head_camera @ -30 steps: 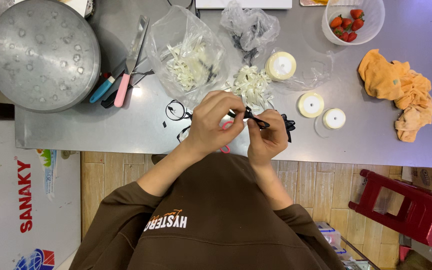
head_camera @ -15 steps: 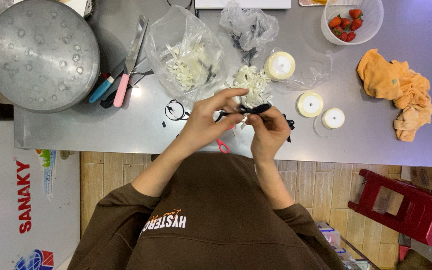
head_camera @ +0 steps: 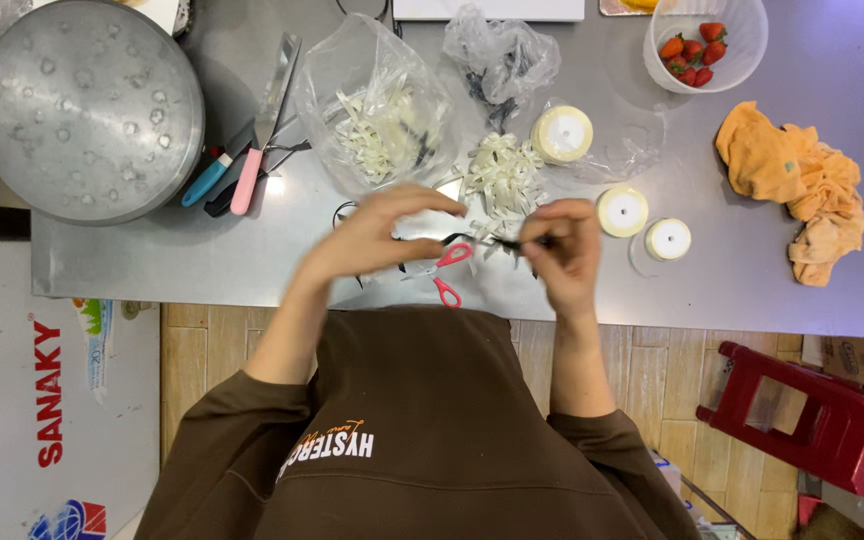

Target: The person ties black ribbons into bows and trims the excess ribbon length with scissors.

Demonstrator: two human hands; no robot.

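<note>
My left hand and my right hand are raised just over the grey table, a little apart. A thin black strip runs between them, with its ends pinched in the fingertips of both hands. Small red-handled scissors lie on the table under the hands. Just behind the hands is a heap of cut white ribbon pieces.
A clear bag of white ribbon pieces and three ribbon rolls lie on the table. A big metal lid is at the left, with a knife and pens beside it. A bowl of strawberries and an orange cloth are at the right. A red stool stands on the floor.
My hands have drawn apart sideways, pulling the black strip out straight between them. The red-handled scissors now show on the table below.
</note>
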